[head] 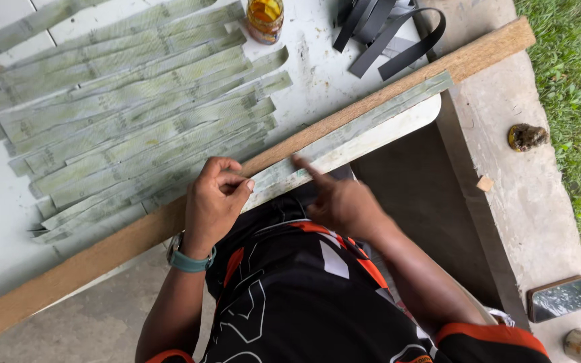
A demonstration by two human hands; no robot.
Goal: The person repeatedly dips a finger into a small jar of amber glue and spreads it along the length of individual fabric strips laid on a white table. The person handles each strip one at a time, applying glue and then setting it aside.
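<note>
The left hand (213, 202) is loosely curled, knuckles up, thumb tucked beside the bent fingers (226, 180), a teal watch on its wrist. The right hand (341, 200) stretches forward, forefinger extended and pressing down, forearm bare.

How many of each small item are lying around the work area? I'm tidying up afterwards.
Jar: 1
Phone: 1
Bundle of dark straps: 1
Wooden batten: 1
Watch: 1
Total: 5
The green strips overlap too much to count.
</note>
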